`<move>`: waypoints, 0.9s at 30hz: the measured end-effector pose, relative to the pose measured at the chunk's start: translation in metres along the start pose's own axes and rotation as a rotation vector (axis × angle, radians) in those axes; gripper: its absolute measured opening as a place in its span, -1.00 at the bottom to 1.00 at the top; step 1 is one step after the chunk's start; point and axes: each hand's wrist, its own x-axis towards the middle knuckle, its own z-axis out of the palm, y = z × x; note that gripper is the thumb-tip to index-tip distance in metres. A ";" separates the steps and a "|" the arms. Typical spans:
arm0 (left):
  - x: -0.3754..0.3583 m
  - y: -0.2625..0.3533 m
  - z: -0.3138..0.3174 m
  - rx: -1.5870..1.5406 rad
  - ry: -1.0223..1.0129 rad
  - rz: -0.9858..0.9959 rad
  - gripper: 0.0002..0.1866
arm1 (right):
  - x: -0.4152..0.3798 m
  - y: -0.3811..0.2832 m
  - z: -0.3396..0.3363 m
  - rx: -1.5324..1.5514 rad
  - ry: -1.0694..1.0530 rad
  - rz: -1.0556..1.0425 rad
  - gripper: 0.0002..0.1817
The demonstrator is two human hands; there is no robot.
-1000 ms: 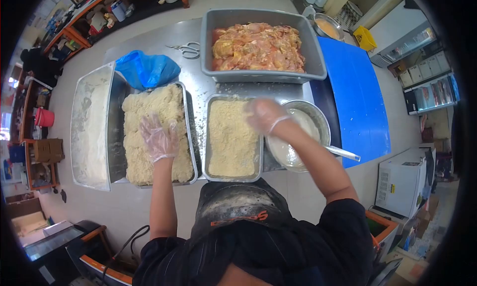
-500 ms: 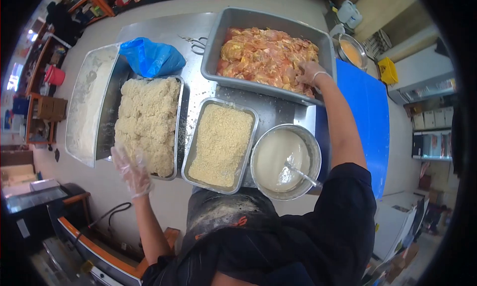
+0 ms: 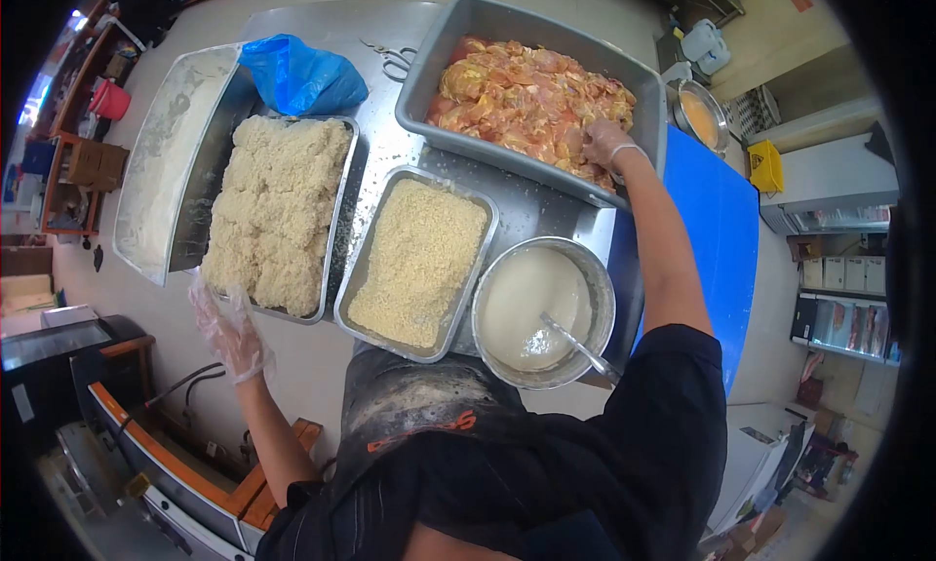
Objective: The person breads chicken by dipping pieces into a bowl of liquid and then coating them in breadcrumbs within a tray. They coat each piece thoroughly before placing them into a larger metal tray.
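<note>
A large grey tub stands toward the far right corner of the steel bench, heaped with orange-red marinated chicken pieces. The right hand, in a thin clear glove, reaches into the tub's near right corner with its fingers curled down on the meat; whether it has closed on a piece cannot be told. Near the front edge, a round metal bowl holds pale batter with a spoon standing in it, its handle leaning over the near rim. Just left of the bowl, a rectangular metal tray is filled with loose breadcrumbs. Left of that, another tray is packed with breaded pieces. The left hand, also gloved, hovers open and empty off the front edge, just beside that tray's near corner. A long floured tray tilts along the left edge, with a blue plastic bag and scissors at the far edge. Orange lettering on the dusty apron is too blurred to read.
</note>
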 end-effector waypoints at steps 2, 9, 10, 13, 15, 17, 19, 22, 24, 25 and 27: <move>0.008 0.012 0.000 -0.043 0.033 0.047 -0.36 | 0.009 -0.003 -0.001 -0.125 -0.084 0.029 -0.81; 0.014 0.010 -0.009 -0.034 0.041 0.036 -0.36 | 0.014 0.036 -0.024 0.031 0.327 0.102 -0.80; 0.010 0.008 -0.011 -0.026 0.038 0.029 -0.37 | 0.011 0.049 -0.031 0.194 0.433 0.061 -0.75; 0.002 0.002 -0.011 -0.012 0.036 -0.011 -0.38 | -0.031 0.007 -0.082 0.059 0.467 0.024 -0.71; 0.000 -0.006 -0.006 -0.014 0.027 -0.045 -0.39 | -0.046 -0.002 -0.090 0.059 0.393 0.015 -0.73; 0.005 -0.003 -0.005 -0.061 0.015 -0.039 -0.40 | -0.034 0.024 -0.088 0.343 0.335 -0.020 -0.74; 0.007 0.000 -0.002 -0.107 0.012 -0.021 -0.41 | -0.038 0.023 -0.083 0.364 0.345 -0.096 -0.76; 0.018 0.006 0.002 -0.157 0.025 0.025 -0.43 | -0.034 0.027 -0.068 0.723 0.440 -0.158 -0.79; 0.023 0.011 0.002 -0.165 0.014 0.039 -0.44 | -0.042 0.007 -0.055 0.765 0.562 -0.100 -0.80; 0.025 0.013 0.003 -0.158 0.008 0.055 -0.44 | -0.046 -0.007 -0.053 1.040 0.523 0.029 -0.79; 0.028 0.014 0.003 -0.140 0.003 0.078 -0.46 | -0.049 -0.028 -0.053 1.575 0.409 0.294 -0.75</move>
